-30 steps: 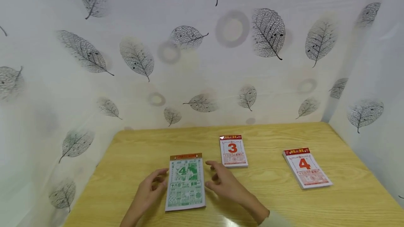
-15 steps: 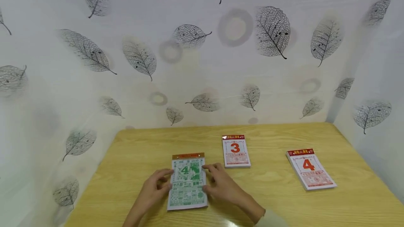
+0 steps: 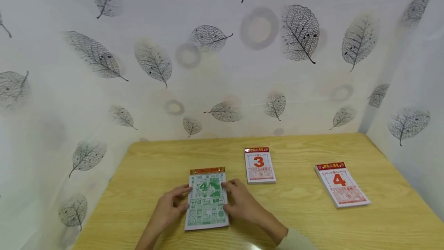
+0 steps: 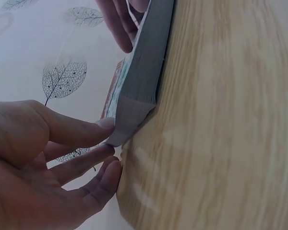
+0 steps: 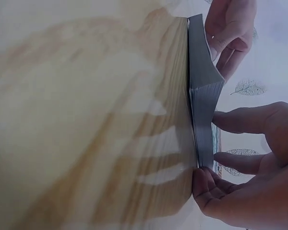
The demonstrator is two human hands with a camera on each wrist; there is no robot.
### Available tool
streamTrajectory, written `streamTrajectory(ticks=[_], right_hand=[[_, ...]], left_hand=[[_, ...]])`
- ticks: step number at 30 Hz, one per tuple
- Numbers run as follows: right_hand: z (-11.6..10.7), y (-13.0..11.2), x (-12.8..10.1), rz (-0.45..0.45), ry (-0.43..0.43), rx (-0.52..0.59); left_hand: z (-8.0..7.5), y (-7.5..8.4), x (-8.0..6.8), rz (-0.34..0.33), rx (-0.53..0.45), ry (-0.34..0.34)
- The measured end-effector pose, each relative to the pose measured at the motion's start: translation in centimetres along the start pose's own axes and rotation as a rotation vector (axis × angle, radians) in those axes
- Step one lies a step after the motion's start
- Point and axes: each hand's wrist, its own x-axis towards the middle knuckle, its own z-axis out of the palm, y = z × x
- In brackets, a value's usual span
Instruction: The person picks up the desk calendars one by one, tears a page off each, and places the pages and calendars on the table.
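Observation:
A thick tear-off calendar (image 3: pixel 207 203) with green print, a large 4 and a red-and-gold top strip lies on the table. My left hand (image 3: pixel 170 205) is at its left edge, index fingertip and thumb touching the side. Opposite it, my right hand (image 3: pixel 243 201) touches the right edge with index finger and thumb. In the left wrist view, the thick grey page block (image 4: pixel 144 57) stands between both hands, thumb (image 4: pixel 103 123) against its edge. From the right wrist, the lower fingers (image 5: pixel 204 189) reach down to the wood beside the page block (image 5: pixel 204 115).
A smaller calendar with a red 3 (image 3: pixel 259 165) lies behind to the right. Another with a red 4 (image 3: pixel 342 186) lies farther right, slightly turned. Leaf-patterned cloth (image 3: pixel 222 68) surrounds the wooden table (image 3: pixel 156 165) at the back and sides.
Both hands have moved inward from beside the green calendar until their fingertips meet its edges. The view has shifted slightly; the two red-numbered calendars stay where they were.

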Motion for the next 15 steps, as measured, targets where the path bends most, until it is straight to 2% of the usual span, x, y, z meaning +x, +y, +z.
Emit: streamTrajectory(ticks=[3, 8, 15], right_hand=[[0.0, -0.2, 0.1, 0.007, 0.015, 0.017], [0.0, -0.3, 0.2, 0.031, 0.053, 0.085], [0.1, -0.6, 0.6, 0.04, 0.094, 0.143]], left_hand=[[0.4, 0.1, 0.1, 0.004, -0.023, 0.028], [1.1, 0.4, 0.2, 0.007, -0.129, 0.079], [1.5, 0.5, 0.3, -0.062, -0.265, 0.119]])
